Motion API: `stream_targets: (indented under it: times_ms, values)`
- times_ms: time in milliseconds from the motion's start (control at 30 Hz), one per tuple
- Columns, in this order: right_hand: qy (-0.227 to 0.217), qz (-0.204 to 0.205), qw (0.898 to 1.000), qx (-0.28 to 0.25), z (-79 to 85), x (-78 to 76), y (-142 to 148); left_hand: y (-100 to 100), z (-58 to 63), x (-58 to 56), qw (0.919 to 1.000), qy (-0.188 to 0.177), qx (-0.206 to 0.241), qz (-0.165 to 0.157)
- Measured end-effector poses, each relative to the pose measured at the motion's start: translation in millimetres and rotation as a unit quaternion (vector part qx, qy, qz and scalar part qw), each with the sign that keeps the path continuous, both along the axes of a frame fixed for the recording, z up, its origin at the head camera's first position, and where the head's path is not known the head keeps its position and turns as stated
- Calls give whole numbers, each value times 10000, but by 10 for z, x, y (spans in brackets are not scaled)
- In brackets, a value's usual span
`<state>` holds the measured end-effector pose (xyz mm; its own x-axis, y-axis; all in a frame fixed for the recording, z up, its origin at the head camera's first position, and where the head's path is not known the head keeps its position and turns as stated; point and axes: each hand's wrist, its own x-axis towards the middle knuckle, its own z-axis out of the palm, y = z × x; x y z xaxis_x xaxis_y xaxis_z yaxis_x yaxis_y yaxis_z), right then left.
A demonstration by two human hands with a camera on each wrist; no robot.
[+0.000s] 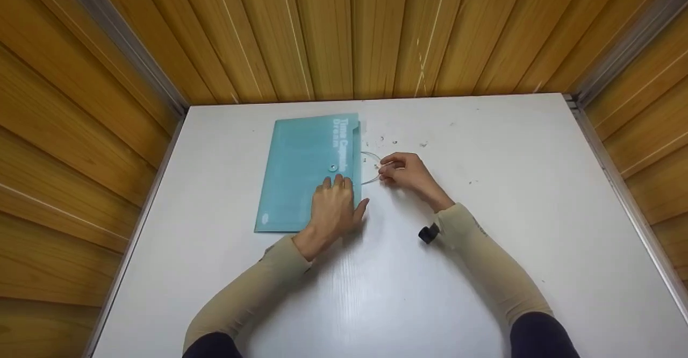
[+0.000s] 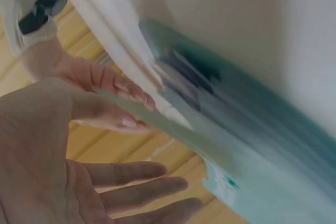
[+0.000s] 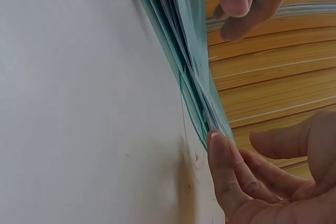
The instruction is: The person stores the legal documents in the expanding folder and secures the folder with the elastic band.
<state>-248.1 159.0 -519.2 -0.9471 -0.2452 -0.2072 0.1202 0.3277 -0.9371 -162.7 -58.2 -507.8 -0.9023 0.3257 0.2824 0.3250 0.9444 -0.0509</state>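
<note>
A teal plastic document folder lies on the white table, with white lettering and a round snap near its right side. My left hand rests on its lower right part, fingers extended and thumb out past the edge. From the folder's right side a curved, see-through flap sticks out. The thumb and fingers of my right hand pinch its outer edge. Layered sheets show along the folder's parted side in the right wrist view. In the left wrist view the folder is blurred.
The white table meets slatted wooden walls at the back and both sides. Small dark marks dot the tabletop right of the folder. A black device sits at the right wrist, close over the table.
</note>
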Motion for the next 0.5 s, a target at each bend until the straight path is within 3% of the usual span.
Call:
stream_targets:
  times_ms: [133, 267, 367, 500]
  values:
    - [98, -23, 9999, 126, 5, -32, 36, -209, 67, -176, 9954, -894, 294, -155]
    - [188, -5, 9997, 134, 1, -79, 77, -410, 61, -332, 9805, -1865, 614, -89]
    - [298, -17, 9995, 112, -16, -118, 108, -527, -4, -407, 9732, -2163, 774, -78]
    - [443, 19, 9987, 250, -53, -160, 141, -643, -121, -460, 9707, -2249, 838, -148]
